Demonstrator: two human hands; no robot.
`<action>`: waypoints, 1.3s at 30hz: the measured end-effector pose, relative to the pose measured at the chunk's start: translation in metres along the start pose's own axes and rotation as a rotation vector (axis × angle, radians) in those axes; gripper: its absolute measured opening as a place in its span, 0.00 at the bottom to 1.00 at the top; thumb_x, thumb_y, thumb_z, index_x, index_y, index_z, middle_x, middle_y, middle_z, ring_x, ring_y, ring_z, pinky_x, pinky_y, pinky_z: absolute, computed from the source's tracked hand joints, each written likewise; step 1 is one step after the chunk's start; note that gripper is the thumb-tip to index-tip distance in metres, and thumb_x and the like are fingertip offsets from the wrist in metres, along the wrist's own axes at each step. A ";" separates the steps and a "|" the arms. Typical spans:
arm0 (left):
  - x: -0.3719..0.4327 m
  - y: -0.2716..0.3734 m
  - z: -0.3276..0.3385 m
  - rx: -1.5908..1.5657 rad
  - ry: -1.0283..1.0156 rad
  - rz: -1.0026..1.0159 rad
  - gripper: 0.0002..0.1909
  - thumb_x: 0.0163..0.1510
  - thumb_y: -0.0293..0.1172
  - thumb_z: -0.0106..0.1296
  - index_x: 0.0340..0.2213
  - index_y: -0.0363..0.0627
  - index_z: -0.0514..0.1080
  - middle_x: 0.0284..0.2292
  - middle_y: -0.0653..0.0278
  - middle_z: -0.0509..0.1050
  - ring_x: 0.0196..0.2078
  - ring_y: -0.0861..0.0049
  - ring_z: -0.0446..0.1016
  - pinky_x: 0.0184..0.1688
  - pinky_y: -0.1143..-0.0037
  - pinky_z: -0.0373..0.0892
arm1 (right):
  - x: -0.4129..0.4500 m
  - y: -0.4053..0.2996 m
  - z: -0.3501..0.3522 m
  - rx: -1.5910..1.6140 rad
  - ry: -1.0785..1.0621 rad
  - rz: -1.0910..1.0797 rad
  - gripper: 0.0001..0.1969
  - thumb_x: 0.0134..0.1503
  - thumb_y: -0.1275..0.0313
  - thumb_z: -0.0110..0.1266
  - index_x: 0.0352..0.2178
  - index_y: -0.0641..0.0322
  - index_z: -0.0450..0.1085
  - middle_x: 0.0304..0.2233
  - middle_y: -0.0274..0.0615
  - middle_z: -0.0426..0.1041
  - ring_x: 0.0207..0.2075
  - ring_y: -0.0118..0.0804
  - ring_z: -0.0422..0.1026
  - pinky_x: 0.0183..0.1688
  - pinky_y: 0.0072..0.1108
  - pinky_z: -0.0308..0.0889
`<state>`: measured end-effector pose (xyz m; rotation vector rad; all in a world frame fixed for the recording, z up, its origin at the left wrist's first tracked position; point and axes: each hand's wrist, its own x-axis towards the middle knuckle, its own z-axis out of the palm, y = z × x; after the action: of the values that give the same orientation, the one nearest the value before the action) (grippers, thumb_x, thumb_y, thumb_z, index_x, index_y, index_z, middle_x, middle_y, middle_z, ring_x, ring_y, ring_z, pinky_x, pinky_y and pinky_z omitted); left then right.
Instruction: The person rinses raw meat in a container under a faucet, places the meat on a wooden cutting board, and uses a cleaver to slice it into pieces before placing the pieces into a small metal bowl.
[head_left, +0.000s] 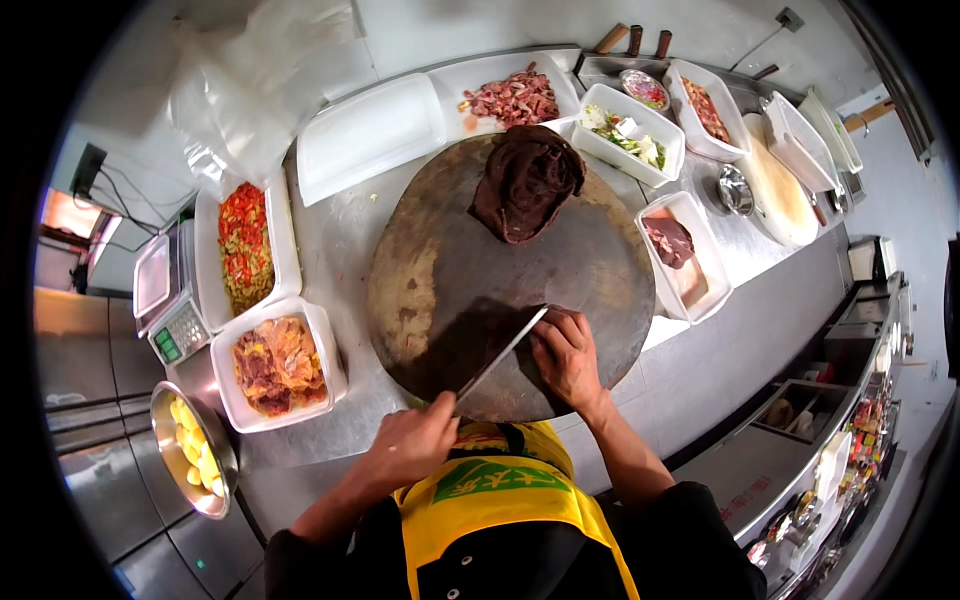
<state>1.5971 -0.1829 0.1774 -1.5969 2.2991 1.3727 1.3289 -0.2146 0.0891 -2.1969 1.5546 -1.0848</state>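
My left hand (416, 439) is closed around the handle of a knife, whose blade (504, 352) slants up and right over a round, worn chopping block (607, 289). Near the blade's far end is my right hand (566, 358), fingers bent down at the block; whether they hold something beneath cannot be seen. A large dark brown-red piece of what looks like liver or blood-dark meat (525, 184) lies folded at the block's far edge. To the right of the block, a white tub (694, 281) holds a smaller piece of dark red meat (670, 241).
At left are a tub of chopped peppers (289, 247), a tub of meat pieces (334, 367), a scale (180, 330) and a steel bowl of peeled potatoes (161, 427). A meat tray (562, 79), a vegetable tub (600, 146) and upright knife handles (635, 41) stand behind the block.
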 end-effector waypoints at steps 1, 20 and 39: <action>-0.004 -0.005 -0.004 -0.069 -0.032 -0.065 0.12 0.61 0.36 0.48 0.40 0.41 0.62 0.22 0.43 0.75 0.28 0.44 0.76 0.30 0.51 0.68 | -0.001 0.002 0.002 0.017 0.020 0.002 0.15 0.45 0.82 0.59 0.38 0.65 0.73 0.40 0.47 0.72 0.45 0.52 0.69 0.48 0.35 0.67; 0.040 0.029 0.004 0.041 0.027 0.096 0.12 0.60 0.33 0.48 0.40 0.38 0.62 0.21 0.41 0.74 0.27 0.40 0.74 0.30 0.51 0.70 | -0.005 0.007 -0.001 0.012 -0.010 0.014 0.15 0.46 0.82 0.60 0.38 0.65 0.73 0.41 0.47 0.73 0.46 0.51 0.69 0.49 0.34 0.67; 0.078 0.048 0.012 0.029 0.096 0.225 0.09 0.60 0.30 0.45 0.38 0.37 0.62 0.20 0.41 0.74 0.25 0.42 0.75 0.28 0.52 0.70 | -0.002 0.008 -0.008 0.027 -0.080 -0.022 0.17 0.43 0.84 0.59 0.38 0.65 0.73 0.40 0.47 0.73 0.43 0.52 0.69 0.47 0.35 0.68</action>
<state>1.5181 -0.2282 0.1641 -1.4644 2.6118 1.3212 1.3175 -0.2144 0.0888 -2.2164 1.4767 -1.0055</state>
